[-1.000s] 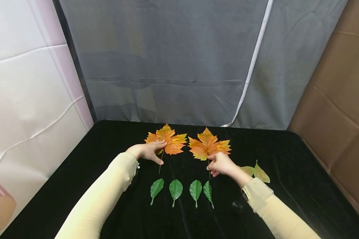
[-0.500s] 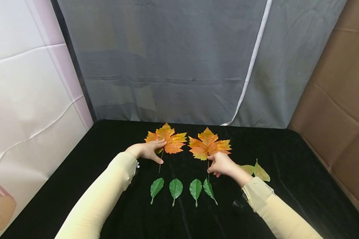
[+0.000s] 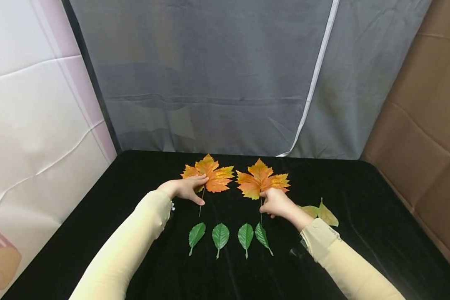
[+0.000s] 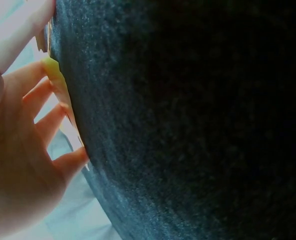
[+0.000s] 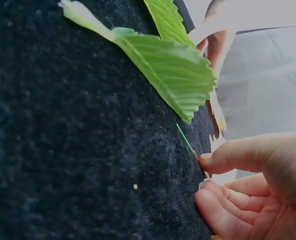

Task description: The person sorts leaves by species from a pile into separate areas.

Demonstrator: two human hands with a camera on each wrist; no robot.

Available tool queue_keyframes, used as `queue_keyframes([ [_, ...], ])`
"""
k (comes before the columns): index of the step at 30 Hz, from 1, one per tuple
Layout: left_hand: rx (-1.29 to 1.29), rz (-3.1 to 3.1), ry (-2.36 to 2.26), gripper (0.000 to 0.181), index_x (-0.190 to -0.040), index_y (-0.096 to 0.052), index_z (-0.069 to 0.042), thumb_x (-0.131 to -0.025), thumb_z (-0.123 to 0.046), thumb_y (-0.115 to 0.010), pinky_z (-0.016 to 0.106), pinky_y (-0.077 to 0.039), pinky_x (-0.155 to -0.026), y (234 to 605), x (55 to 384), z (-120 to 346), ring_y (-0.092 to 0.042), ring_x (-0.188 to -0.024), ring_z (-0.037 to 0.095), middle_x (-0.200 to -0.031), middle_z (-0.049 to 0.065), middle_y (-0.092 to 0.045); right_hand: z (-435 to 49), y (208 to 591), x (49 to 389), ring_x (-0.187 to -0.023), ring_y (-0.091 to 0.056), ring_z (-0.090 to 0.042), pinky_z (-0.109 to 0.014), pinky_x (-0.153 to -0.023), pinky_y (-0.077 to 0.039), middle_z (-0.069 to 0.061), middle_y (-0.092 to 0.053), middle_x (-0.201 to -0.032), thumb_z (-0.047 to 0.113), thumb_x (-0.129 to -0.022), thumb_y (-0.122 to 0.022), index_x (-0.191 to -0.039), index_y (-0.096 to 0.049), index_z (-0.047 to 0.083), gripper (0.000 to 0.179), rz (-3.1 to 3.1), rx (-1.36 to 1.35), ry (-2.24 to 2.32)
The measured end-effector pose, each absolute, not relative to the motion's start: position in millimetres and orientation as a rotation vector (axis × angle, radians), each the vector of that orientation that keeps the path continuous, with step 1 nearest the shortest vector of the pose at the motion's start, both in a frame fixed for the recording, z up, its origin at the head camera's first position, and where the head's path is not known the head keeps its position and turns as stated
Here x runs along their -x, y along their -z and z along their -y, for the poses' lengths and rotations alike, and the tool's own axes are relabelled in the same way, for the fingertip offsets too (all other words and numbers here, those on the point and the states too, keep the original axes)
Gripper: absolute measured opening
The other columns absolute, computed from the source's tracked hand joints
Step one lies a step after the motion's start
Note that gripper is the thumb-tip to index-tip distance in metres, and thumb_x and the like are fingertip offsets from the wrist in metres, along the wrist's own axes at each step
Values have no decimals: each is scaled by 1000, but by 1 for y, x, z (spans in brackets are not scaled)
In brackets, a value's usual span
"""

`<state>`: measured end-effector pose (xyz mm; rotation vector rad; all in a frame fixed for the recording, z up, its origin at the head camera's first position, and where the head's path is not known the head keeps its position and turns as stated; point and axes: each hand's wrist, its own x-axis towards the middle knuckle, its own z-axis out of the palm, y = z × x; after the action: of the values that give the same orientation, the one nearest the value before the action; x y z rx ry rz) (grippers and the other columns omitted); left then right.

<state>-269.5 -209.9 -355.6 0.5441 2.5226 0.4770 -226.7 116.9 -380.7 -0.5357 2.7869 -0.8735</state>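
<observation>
Two orange maple leaves lie side by side on the black-covered table in the head view. On the left maple leaf (image 3: 219, 177) rests my left hand (image 3: 185, 189), fingers extended over its lower left lobes and thumb near the stem; the left wrist view shows the spread fingers (image 4: 35, 95) touching the leaf edge. My right hand (image 3: 279, 204) pinches the thin stem of the right maple leaf (image 3: 260, 177) between thumb and forefinger, just below the blade. In the right wrist view the free end of that stem (image 5: 185, 136) pokes out towards a green leaf (image 5: 172, 70).
Several green serrated leaves (image 3: 220, 236) lie in a row nearer the front, the rightmost one (image 3: 261, 235) slanted. Yellowish-green leaves (image 3: 328, 214) lie right of my right hand, partly behind the wrist. A grey curtain (image 3: 210, 83) hangs behind the table (image 3: 150, 258).
The rightmost green leaf has turned slightly, its stalk end swinging right. My right hand and the right maple leaf have shifted only a little; my left hand stays in place.
</observation>
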Motion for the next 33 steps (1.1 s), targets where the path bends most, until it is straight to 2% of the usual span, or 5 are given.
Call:
queue_keyframes([
  [5,-547,-2519,-489,94,-156,-17,-11,-86,-38,-73,55,-6,-114,356,269,210,1,-147,33,-162,11,-5,-117,382,230,-35,-49,-10,-27,-41,-47,3,-52,-51,2,-72,-71,-123,-62,-8,52,-2845,580,849],
  [10,-559,-2511,-499,94,-156,-17,-11,-86,-37,-73,55,-6,-114,356,270,209,2,-146,33,-162,11,-4,-117,384,233,-35,-46,-9,-26,-42,-44,5,-50,-56,3,-70,-71,-102,-69,-2,32,-2900,624,814],
  [22,-561,-2508,-491,94,-156,-17,-10,-85,-35,-74,55,-6,-114,360,274,209,1,-146,33,-162,12,-5,-115,385,242,-34,-45,-9,-26,-40,-43,6,-42,-51,3,-69,-70,-76,-62,5,11,-2881,643,751],
  [26,-575,-2505,-499,93,-156,-18,-10,-86,-35,-74,54,-6,-114,361,277,209,1,-147,33,-162,11,-5,-115,384,243,-34,-43,-10,-26,-39,-41,6,-39,-49,2,-69,-69,-77,-62,2,10,-2866,626,762],
  [33,-594,-2520,-510,93,-155,-21,-9,-84,-34,-76,55,-7,-114,359,281,211,-1,-146,34,-161,13,-7,-111,382,248,-34,-42,-10,-25,-38,-41,5,-40,-49,2,-71,-71,-107,-68,-2,36,-2850,567,755],
])
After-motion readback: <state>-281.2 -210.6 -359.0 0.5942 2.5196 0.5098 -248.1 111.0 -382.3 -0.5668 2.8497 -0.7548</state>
